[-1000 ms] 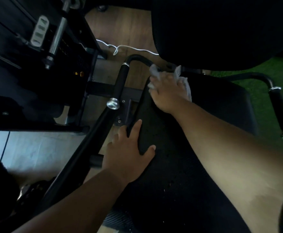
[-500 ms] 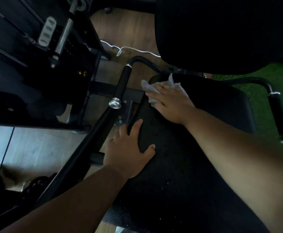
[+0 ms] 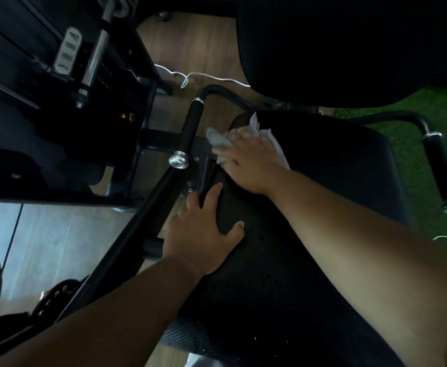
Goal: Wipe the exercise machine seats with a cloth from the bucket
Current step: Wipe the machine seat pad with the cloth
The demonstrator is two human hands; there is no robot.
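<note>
No text, brand or number can be read anywhere. The grey plate (image 3: 67,50) on the machine frame at about ten o'clock carries dark marks in a column, too blurred to make out.

Both forearms are bare from elbow to wrist, with no sleeve in view. The left hand (image 3: 204,234) and right hand (image 3: 251,160) wear no gloves; short, unpainted nails show on the left thumb and fingers
</note>
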